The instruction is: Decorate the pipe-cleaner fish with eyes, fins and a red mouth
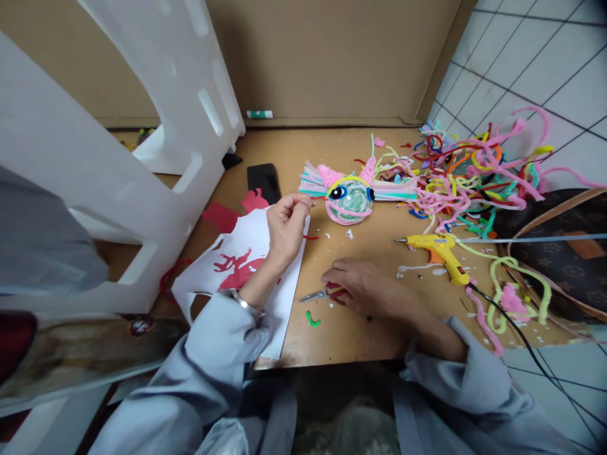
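Observation:
Raised over a white paper sheet (293, 303), my left hand (287, 227) pinches a short red piece of pipe cleaner (320, 198) between thumb and forefinger. Just beyond the fingertips sits a round clear craft fish (351, 205) with googly eyes, pink ears and pink pipe-cleaner trim. Bundles of pastel strips stick out from both its sides. My right hand (363, 284) lies low on the table with its fingers curled over the red handles of small scissors (313, 296), whose blades point left. A green pipe-cleaner bit (312, 319) lies below the scissors.
To the right rests a yellow glue gun (441, 249) with its black cord running off the table. Behind it are tangled pipe cleaners (474, 183) and a brown bag (564, 253). A black phone (263, 182) and red paper scraps (222, 218) lie left, beside a white plastic stool (190, 82).

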The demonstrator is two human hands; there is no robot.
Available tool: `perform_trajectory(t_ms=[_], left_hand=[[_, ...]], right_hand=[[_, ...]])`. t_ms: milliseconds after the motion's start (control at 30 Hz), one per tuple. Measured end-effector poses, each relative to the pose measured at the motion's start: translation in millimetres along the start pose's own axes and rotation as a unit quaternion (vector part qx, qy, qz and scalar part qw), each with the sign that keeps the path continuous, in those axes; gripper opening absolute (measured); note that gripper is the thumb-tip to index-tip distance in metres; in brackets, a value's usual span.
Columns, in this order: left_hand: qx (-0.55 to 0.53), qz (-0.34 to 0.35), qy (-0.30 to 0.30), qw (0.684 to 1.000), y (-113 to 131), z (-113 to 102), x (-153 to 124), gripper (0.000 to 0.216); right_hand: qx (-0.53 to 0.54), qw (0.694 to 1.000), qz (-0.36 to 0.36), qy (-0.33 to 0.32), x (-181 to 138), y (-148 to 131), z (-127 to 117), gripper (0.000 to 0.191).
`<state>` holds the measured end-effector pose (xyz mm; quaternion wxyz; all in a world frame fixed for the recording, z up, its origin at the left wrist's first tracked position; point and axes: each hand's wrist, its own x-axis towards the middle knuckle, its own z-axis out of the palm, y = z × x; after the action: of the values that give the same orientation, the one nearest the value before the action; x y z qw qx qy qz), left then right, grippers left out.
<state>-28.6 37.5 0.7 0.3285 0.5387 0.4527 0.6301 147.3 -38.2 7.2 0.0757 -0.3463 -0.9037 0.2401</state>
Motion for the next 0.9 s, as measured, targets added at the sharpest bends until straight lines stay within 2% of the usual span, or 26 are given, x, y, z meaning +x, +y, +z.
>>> perform_trajectory(t_ms=[67, 133, 200, 267, 300, 367, 467, 600, 800, 900], left_hand=[[0.008, 0.01, 0.004, 1.0, -1, 0, 1, 0.02], [0.026, 0.024, 0.014, 0.999, -2, 0, 2, 0.024], [0.041, 0.032, 0.019, 0.998, -2, 1, 1, 0.028], [0.045, 0.031, 0.014, 0.998, -1, 2, 0, 0.031], [0.043, 0.03, 0.007, 0.999, 0, 3, -2, 0.032], [0.034, 0.024, -0.012, 0.999, 3, 4, -5, 0.035], [0.01, 0.018, -0.032, 0.999, 7, 6, -10, 0.036], [0.0, 0.021, -0.029, 0.999, 10, 7, -11, 0.037], [0.026, 0.035, -0.066, 0.997, 16, 7, -18, 0.027], [0.05, 0.049, -0.104, 0.992, 18, 9, -25, 0.025]], right_hand=[[0.075, 0.997, 0.009, 0.018, -6, 3, -11, 0.021], [0.223, 0.973, 0.021, 0.052, -12, 9, -24, 0.026], [0.393, 0.916, 0.036, 0.072, -17, 14, -35, 0.033], [0.509, 0.853, 0.052, 0.103, -17, 17, -38, 0.044], [0.541, 0.829, 0.064, 0.125, -15, 18, -38, 0.05], [0.562, 0.805, 0.095, 0.163, -9, 17, -33, 0.054], [0.557, 0.805, 0.114, 0.17, -1, 14, -23, 0.05], [0.567, 0.799, 0.107, 0.167, 1, 13, -17, 0.056], [0.498, 0.848, 0.079, 0.166, 2, 12, -16, 0.059], [0.488, 0.852, 0.075, 0.173, 4, 11, -13, 0.058]])
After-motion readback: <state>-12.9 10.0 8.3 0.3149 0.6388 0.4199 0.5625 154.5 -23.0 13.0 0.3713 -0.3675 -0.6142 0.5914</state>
